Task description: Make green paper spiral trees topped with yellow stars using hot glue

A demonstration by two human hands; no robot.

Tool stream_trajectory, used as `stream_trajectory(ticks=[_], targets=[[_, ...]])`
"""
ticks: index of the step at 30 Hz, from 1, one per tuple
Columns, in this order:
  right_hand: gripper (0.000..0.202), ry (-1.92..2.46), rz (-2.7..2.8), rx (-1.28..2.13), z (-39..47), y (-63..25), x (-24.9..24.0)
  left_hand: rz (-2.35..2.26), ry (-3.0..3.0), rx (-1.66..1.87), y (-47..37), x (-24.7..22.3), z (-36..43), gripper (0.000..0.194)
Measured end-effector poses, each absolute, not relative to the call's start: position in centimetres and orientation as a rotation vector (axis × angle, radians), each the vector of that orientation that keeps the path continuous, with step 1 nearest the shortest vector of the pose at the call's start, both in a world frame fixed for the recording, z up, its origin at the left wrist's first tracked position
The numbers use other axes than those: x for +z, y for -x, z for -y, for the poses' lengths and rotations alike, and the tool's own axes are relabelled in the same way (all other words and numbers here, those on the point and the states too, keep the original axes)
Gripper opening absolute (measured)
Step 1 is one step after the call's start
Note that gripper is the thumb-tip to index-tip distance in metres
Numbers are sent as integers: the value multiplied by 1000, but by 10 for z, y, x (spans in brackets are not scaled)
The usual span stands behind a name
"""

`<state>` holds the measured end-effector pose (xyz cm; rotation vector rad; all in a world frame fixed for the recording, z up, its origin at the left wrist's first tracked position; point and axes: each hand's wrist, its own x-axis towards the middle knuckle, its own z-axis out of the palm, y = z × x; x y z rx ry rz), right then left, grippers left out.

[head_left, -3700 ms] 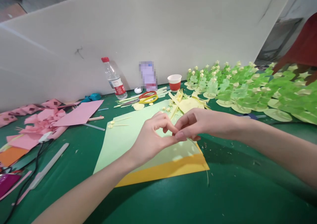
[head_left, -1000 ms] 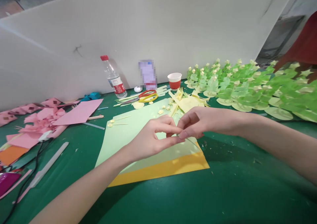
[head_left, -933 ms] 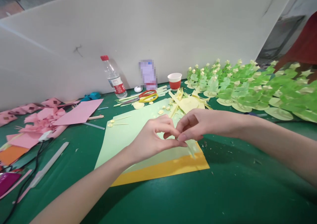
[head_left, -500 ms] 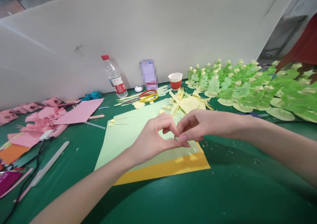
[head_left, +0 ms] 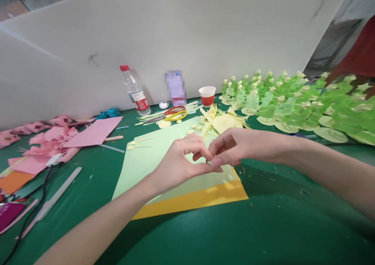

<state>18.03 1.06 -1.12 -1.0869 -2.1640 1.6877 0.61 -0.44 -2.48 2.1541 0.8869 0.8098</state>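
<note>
My left hand (head_left: 187, 159) and my right hand (head_left: 228, 149) meet fingertip to fingertip above a pale green paper sheet (head_left: 146, 167). Both are closed in a pinch. Whatever sits between the fingertips is tiny and mostly hidden; a sliver of pale green shows there. Under the green sheet a yellow-orange sheet (head_left: 193, 203) sticks out along the near edge. Thin strips with small rolled ends (head_left: 131, 145) lie on the sheet's left part. Just beyond my fingers are small pale yellow paper pieces (head_left: 199, 128) and a heap of yellow paper scraps (head_left: 222, 122).
Red-and-yellow-handled scissors (head_left: 175, 115) rest on paper strips at the back, near a water bottle (head_left: 139, 97), a phone (head_left: 175, 87) and a paper cup (head_left: 207, 97). Many green paper plants with stars (head_left: 293, 101) fill the right. Pink paper (head_left: 95, 131), a glue stick (head_left: 60, 192) and a cable (head_left: 43, 198) lie left.
Almost nothing differs. My hands stay pinched together, with only a very slight shift of the fingers.
</note>
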Motion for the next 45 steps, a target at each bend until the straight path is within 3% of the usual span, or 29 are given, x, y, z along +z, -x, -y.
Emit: stream_trajectory(ticks=[5,12,18,35,45], targets=[[18,1070,2074,1705,-8,-178,-12,-1019,-2060,898,-11,-26,8,30],[18,1009,2070,1705,-5,-172,-16,-1084,-2096,909,-14,-27,11,35],[17,1095,2123,1647,-11,-182,-14,-870,-2206,807,-9,-24,7,10],[20,1140,2354,1602,-13,-187,-7,-717,-2202,615,0,-22,-1,12],[22,1034,2346,1663,-12,-187,-6,-559,-2396,773,-1,-20,3,9]])
